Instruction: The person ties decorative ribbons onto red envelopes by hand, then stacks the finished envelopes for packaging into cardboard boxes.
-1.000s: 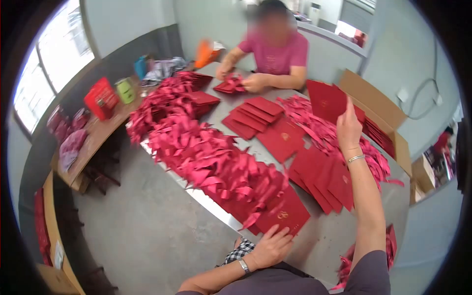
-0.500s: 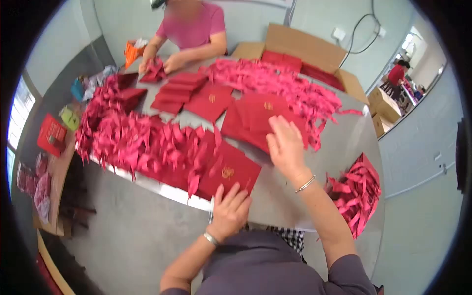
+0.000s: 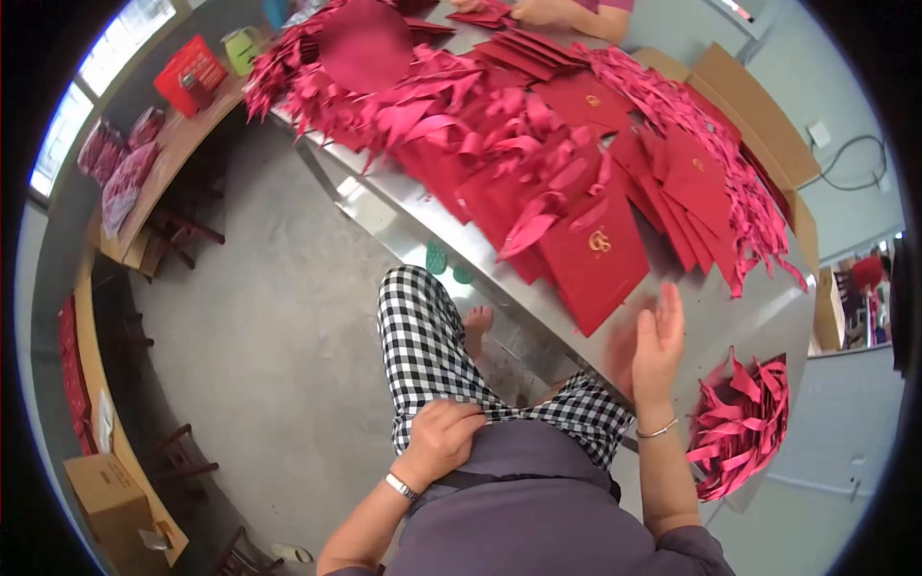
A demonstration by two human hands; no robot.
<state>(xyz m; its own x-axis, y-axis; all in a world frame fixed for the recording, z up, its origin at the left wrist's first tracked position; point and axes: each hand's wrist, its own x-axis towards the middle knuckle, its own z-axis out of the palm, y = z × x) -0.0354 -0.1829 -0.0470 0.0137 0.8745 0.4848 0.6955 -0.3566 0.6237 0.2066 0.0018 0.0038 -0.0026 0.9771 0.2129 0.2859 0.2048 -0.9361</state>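
Note:
My left hand (image 3: pixel 444 440) lies at my waist, over the checked trousers (image 3: pixel 423 326) by the hem of the grey shirt (image 3: pixel 538 466). Its fingers are curled; whether they pinch cloth is hidden. My right hand (image 3: pixel 657 350) is raised over the table's near edge, fingers stretched out and holding nothing. Closest to it, a red bag (image 3: pixel 600 259) with a gold emblem lies flat at the end of a long overlapping row with pink ribbons (image 3: pixel 461 125). To its right sits a separate red bundle with pink ribbons (image 3: pixel 740 418).
More red bags (image 3: pixel 687 187) lie fanned on the metal table (image 3: pixel 768 312). Behind them is an open cardboard box (image 3: pixel 759 125). Across the table, another person's hand (image 3: pixel 538 12) is at some red pieces. A wooden side table (image 3: pixel 173 163) and stools (image 3: pixel 182 461) stand left.
My left hand has left the end bag and come down to my waist. My right hand has drawn back from the fanned bags towards the table edge. The view has turned down and left.

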